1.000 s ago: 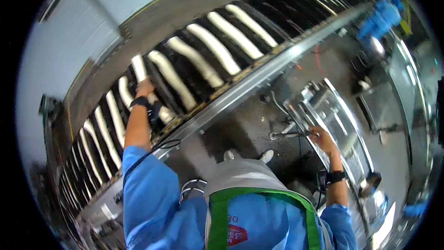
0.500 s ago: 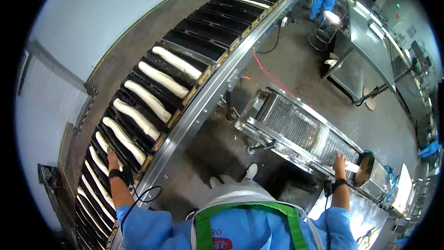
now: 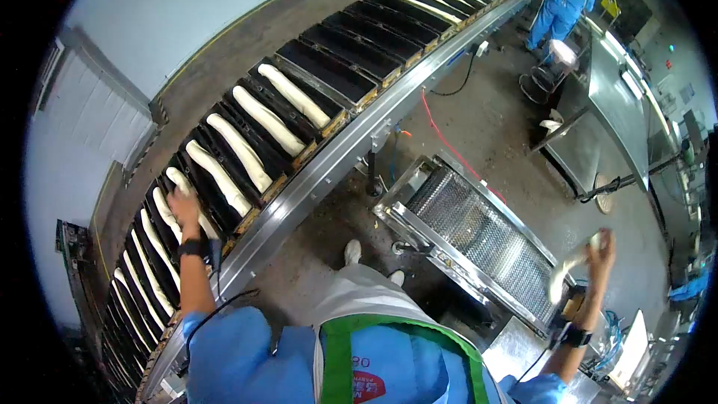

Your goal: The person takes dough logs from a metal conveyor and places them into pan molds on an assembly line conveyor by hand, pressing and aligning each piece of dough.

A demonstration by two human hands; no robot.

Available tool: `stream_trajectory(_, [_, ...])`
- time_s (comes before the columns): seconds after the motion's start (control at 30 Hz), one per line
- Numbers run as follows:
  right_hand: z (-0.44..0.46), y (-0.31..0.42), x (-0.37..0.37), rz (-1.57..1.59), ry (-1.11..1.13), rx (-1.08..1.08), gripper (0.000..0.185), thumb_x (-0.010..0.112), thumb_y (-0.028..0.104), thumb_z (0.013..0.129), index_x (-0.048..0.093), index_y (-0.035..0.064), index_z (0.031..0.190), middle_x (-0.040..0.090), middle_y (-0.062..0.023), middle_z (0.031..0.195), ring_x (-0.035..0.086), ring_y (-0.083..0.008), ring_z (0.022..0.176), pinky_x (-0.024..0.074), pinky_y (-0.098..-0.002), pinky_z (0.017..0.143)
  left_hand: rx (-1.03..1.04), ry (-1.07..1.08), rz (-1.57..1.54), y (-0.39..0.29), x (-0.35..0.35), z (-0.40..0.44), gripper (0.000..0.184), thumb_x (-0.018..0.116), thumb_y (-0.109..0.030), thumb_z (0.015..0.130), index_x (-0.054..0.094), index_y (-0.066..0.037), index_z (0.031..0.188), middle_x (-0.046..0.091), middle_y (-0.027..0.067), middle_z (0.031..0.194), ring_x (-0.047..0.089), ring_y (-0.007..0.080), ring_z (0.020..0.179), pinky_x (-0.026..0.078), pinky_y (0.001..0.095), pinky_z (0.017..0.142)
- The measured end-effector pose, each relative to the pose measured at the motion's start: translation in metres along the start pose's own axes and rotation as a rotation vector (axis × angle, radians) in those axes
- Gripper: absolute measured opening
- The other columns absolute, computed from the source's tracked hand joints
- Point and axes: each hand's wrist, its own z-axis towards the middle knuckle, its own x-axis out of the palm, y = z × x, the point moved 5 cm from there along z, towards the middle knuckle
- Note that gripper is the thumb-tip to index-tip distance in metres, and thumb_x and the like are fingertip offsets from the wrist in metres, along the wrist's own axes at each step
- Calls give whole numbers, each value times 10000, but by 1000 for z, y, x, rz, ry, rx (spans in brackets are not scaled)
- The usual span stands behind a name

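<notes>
Fingers of the left hand [image 3: 183, 208] lie slightly spread over a dough strip [image 3: 176, 177] in one of the black trays [image 3: 327, 75]; from my head view I can't tell whether they grip it or merely rest on it. Its far end shows beyond the hand.

Over on the right hand [image 3: 601, 251], I see the fingers curled closed around one end of a dough piece [image 3: 561, 277]. It hangs blurred and bent, its loose end showing against the near end of the mesh belt [image 3: 479, 232]; how high, I can't judge.

Other strips [image 3: 217, 177] lie in trays on both sides of the left hand, along the metal rail [image 3: 329, 168]. Farther off I make out a person in blue [image 3: 565, 4], near a stool [image 3: 562, 52] and a table [image 3: 617, 112].
</notes>
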Motion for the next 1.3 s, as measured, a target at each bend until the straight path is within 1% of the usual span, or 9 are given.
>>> stream_trajectory(0.1, [27,149,23,99,75,-48,382,517,151,714,451,33,1071,506,-48,968,468,-92,729,367,-207,535,87,367,-353,-162,-55,-12,456,509,-290,715,416,-111,1124,324,197,1196,280,337,1116,239,398,920])
stream_trajectory(0.13, [36,171,33,140,63,-87,370,508,168,718,458,37,1061,506,-33,933,457,-77,729,352,-186,534,378,118,-447,-180,-10,-8,454,507,-286,716,407,-137,1133,318,201,1199,259,346,1128,228,400,924])
stream_trajectory(0.33, [68,294,210,626,272,-227,288,503,188,749,468,73,1011,493,-33,907,492,-126,810,417,-238,663,610,378,-779,-335,-51,-84,499,567,-266,687,392,-115,1129,221,212,1240,246,368,1121,244,412,905])
stream_trajectory(0.5, [73,270,455,346,248,-450,246,558,14,624,520,29,867,543,-104,773,524,-214,696,425,-326,634,567,582,-770,-369,-60,-91,523,546,-271,704,347,-127,1165,191,162,1264,198,350,1147,228,456,898])
stream_trajectory(0.6, [41,242,507,341,593,-93,119,518,27,681,537,1,795,556,-114,703,529,-155,653,423,-275,613,569,591,-739,-374,-51,-82,507,541,-264,703,357,-129,1156,206,157,1256,201,346,1144,226,459,895])
stream_trajectory(0.7, [24,215,476,327,732,17,142,511,65,719,526,11,849,522,-14,742,477,-94,685,395,-219,599,635,575,-723,-380,-46,-75,474,535,-258,709,378,-146,1143,227,146,1249,217,345,1130,223,452,895])
stream_trajectory(0.87, [34,80,383,-88,589,-215,194,539,112,698,540,32,875,539,-139,888,521,-287,821,416,-331,698,764,691,-475,-414,-50,-67,460,474,-314,741,364,-165,1163,213,90,1276,150,285,1181,142,508,916])
stream_trajectory(1.03, [-4,-61,233,-572,337,-223,294,589,94,601,533,57,887,511,-148,907,462,-319,879,375,-371,758,867,419,-327,-479,-37,-39,360,388,-283,760,463,-192,1100,429,81,1131,298,265,1092,194,506,881])
stream_trajectory(1.3, [-159,-231,20,-1113,486,513,663,680,246,566,371,156,1145,361,-140,1164,331,-322,1075,313,-470,834,779,540,-133,-533,-15,-60,298,396,-243,738,602,-64,856,502,114,1003,400,300,997,286,430,825])
